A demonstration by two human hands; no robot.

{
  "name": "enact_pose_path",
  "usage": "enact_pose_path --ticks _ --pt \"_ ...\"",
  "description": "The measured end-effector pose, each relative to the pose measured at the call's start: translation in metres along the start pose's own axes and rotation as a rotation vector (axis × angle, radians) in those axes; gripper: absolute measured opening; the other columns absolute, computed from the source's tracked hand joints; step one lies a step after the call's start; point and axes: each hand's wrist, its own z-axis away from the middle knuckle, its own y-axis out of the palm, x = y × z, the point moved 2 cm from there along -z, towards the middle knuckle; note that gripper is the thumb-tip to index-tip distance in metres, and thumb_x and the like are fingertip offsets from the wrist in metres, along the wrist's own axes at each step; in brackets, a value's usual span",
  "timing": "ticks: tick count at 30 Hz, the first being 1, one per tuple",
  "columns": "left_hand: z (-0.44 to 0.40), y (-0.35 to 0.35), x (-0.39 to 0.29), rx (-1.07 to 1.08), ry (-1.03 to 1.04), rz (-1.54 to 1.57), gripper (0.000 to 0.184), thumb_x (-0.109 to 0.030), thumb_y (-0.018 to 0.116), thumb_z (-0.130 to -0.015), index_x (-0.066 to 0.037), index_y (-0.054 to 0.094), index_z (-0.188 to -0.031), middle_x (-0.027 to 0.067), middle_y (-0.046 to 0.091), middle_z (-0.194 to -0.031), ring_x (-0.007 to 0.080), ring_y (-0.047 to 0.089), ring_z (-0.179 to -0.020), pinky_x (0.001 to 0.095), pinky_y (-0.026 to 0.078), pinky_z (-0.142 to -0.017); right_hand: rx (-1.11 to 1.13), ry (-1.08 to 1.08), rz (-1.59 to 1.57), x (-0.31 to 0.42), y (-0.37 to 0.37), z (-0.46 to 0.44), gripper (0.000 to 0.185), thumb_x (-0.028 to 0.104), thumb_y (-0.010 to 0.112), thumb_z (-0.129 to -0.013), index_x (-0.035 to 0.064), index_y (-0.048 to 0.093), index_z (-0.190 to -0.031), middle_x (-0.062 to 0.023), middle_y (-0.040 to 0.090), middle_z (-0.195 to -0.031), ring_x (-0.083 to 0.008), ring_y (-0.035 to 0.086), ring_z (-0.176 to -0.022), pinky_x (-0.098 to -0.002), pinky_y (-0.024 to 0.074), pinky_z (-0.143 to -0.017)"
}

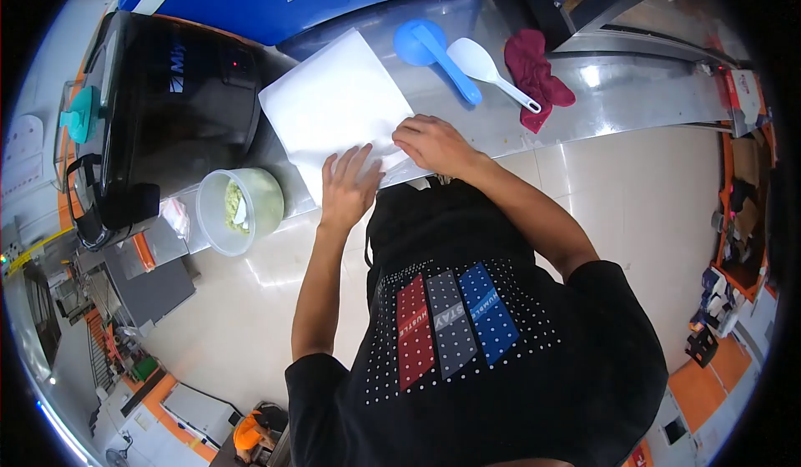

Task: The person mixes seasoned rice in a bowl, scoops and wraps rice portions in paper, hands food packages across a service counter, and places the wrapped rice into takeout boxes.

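Note:
A stack of white paper sheets (338,91) lies at an angle on the metal counter (609,91). My left hand (350,185) rests on the paper's near part, its fingers spread and holding nothing. At the paper's right corner, my right hand (432,143) has its fingers bent together on the edge; whether a sheet is pinched between them is hard to see. Beyond the right hand lie a blue scoop (450,65) and a white rice paddle (488,68). A dark red cloth (534,79) is beside the paddle.
A large black rice cooker (183,91) stands at the left. In front of it, a translucent tub (267,204) with chopped green contents sits at the counter's edge. A blue cooler box (367,0) is behind the paper. Another person (250,434) in orange is far off at bottom left.

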Motion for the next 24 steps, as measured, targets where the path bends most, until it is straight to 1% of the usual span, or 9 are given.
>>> enact_pose_path --ticks 1,3,5,7,11,13,19,22,24 --pt "0.001 0.002 0.001 -0.012 -0.015 0.009 0.020 -0.016 0.070 -0.083 -0.011 0.072 -0.102 0.0060 0.060 -0.129 0.0267 0.055 -0.120 0.0494 0.037 -0.103 -0.003 -0.001 0.004 0.000 -0.002 -0.001 0.005 0.011 0.062 -0.084 0.0063 0.063 -0.086 -0.0078 0.065 -0.092 -0.0280 0.063 -0.092 -0.0412 0.0506 -0.079" --pt "0.003 0.005 0.006 0.005 0.011 0.035 0.020 -0.015 0.069 -0.083 -0.008 0.071 -0.102 0.0068 0.060 -0.128 0.0272 0.055 -0.119 0.0499 0.037 -0.103 0.030 0.000 -0.017 0.001 -0.003 0.000 0.010 0.011 0.065 -0.086 0.0046 0.066 -0.093 -0.0082 0.066 -0.095 -0.0285 0.064 -0.091 -0.0402 0.0509 -0.080" --pt "0.005 0.008 0.009 0.021 0.035 0.060 0.020 -0.015 0.068 -0.083 -0.006 0.071 -0.101 0.0076 0.060 -0.128 0.0276 0.055 -0.119 0.0504 0.037 -0.103 0.011 -0.017 -0.023 0.003 -0.004 0.000 0.009 0.011 0.065 -0.085 0.0057 0.066 -0.092 -0.0074 0.065 -0.094 -0.0277 0.063 -0.092 -0.0403 0.0501 -0.079" --pt "0.008 0.012 0.007 0.072 0.111 -0.018 0.020 -0.013 0.067 -0.083 -0.002 0.069 -0.099 0.0086 0.062 -0.124 0.0282 0.056 -0.118 0.0511 0.038 -0.102 -0.008 -0.035 -0.030 0.005 -0.004 0.001 0.008 0.012 0.064 -0.084 0.0068 0.065 -0.090 -0.0067 0.065 -0.094 -0.0270 0.062 -0.093 -0.0405 0.0494 -0.078" --pt "0.011 0.018 -0.001 0.049 0.113 -0.108 0.022 -0.009 0.067 -0.081 -0.004 0.067 -0.102 0.0091 0.063 -0.122 0.0269 0.056 -0.120 0.0501 0.039 -0.103 -0.056 -0.038 -0.009 0.011 -0.012 0.000 0.010 0.013 0.065 -0.085 0.0079 0.067 -0.093 -0.0054 0.065 -0.099 -0.0258 0.061 -0.098 -0.0403 0.0475 -0.080" --pt "0.008 0.017 -0.005 0.008 0.069 -0.141 0.020 -0.009 0.067 -0.079 -0.004 0.066 -0.099 0.0082 0.064 -0.116 0.0249 0.058 -0.116 0.0514 0.036 -0.104 -0.067 -0.032 -0.004 0.011 -0.015 0.000 0.011 0.013 0.065 -0.085 0.0082 0.067 -0.094 -0.0052 0.065 -0.100 -0.0256 0.060 -0.099 -0.0405 0.0469 -0.081" --pt "0.002 0.016 -0.006 -0.105 -0.050 -0.057 0.017 -0.012 0.070 -0.078 -0.008 0.066 -0.094 0.0045 0.065 -0.106 0.0228 0.060 -0.107 0.0563 0.029 -0.106 -0.073 -0.023 -0.013 0.013 -0.018 0.000 0.012 0.013 0.065 -0.085 0.0083 0.067 -0.096 -0.0056 0.064 -0.102 -0.0260 0.059 -0.100 -0.0408 0.0466 -0.083" --pt "0.003 0.017 -0.006 -0.106 -0.084 -0.019 0.013 -0.013 0.070 -0.081 -0.008 0.067 -0.092 0.0030 0.064 -0.106 0.0221 0.058 -0.109 0.0603 0.027 -0.106 -0.066 -0.008 -0.020 0.012 -0.017 0.000 0.012 0.014 0.065 -0.086 0.0083 0.067 -0.096 -0.0057 0.064 -0.102 -0.0263 0.059 -0.100 -0.0409 0.0467 -0.083" --pt "0.003 0.019 -0.004 -0.093 -0.092 -0.024 0.014 -0.013 0.070 -0.080 -0.008 0.067 -0.093 0.0028 0.065 -0.105 0.0224 0.059 -0.108 0.0589 0.027 -0.106 -0.062 -0.003 -0.032 0.010 -0.016 0.000 0.011 0.014 0.064 -0.086 0.0082 0.067 -0.096 -0.0057 0.064 -0.102 -0.0267 0.059 -0.100 -0.0414 0.0469 -0.083"
